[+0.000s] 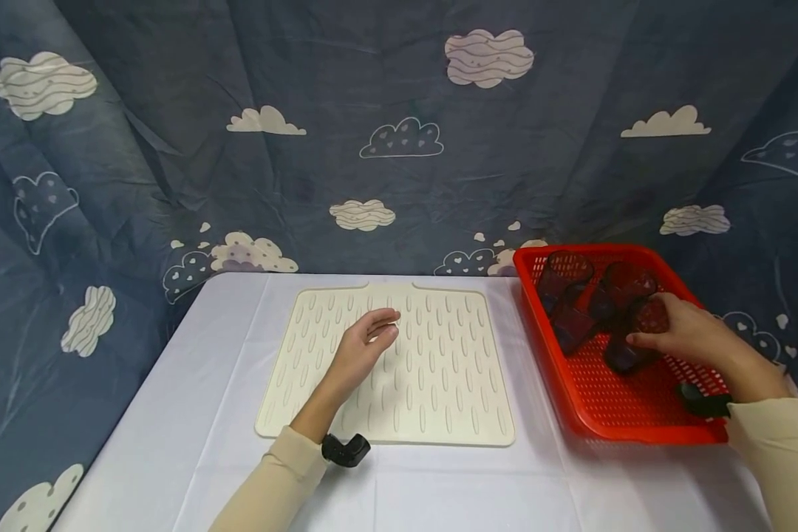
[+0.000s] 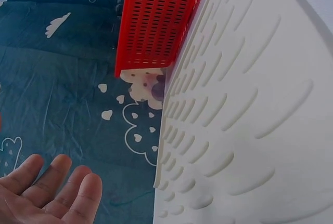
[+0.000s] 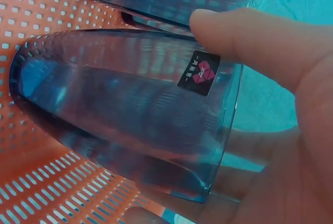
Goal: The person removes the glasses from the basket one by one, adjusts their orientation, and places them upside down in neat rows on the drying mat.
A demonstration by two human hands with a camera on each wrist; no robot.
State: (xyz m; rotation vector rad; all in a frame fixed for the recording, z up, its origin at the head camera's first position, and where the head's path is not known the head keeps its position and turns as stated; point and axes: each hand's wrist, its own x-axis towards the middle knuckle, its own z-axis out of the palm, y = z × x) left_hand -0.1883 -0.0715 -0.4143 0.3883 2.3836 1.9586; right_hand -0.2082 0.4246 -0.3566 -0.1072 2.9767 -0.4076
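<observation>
Left of the red basket (image 1: 618,403), I see the left hand (image 1: 367,341) above a white ribbed mat (image 1: 439,391), fingers loosely bent, holding nothing. Inside the basket, the right hand (image 1: 688,332) grips a stickered glass tumbler (image 3: 130,99), near other tumblers (image 1: 575,319). Cloud-printed cloth (image 1: 399,74) hangs behind the basket.

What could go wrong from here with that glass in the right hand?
Clinking: other glasses crowd beside the held glass in the red basket, so lifting it might knock one.

Slipping: the right hand grips only near the open end, leaving the base unsupported; smooth sides could slide.

Snagging: the basket's walls surround the glass, so a low lift could catch the rim.
</observation>
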